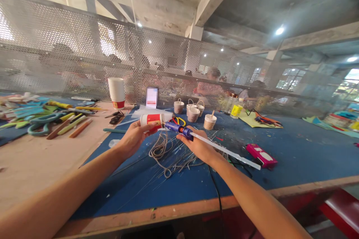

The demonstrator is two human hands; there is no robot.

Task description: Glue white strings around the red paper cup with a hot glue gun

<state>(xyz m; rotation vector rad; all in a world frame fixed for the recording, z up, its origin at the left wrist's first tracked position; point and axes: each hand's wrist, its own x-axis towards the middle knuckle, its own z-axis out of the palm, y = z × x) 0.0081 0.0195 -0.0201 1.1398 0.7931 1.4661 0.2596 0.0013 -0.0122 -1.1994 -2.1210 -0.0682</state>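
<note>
Over the blue mat, my left hand (134,137) grips a red and white paper cup (152,120) lying on its side in the air. A blue glue gun (179,129) is held in my right hand (199,145), its nozzle at the end of the cup; whether they touch I cannot tell. From its back a long clear glue stick (227,151) sticks out to the right. Beneath my hands lie a loose coil of grey cord (161,153) and several thin wires (179,160). Scissors with red and yellow handles (178,121) lie just behind the glue gun.
Stacked paper cups (116,91) and an upright phone (152,98) stand at the back. Several small bucket-like cups (193,113) sit beyond my hands. A magenta box (261,155) and a yellow-labelled bottle (237,109) are right. Teal scissors (46,122) and tools lie left. A perforated screen (168,59) borders the table.
</note>
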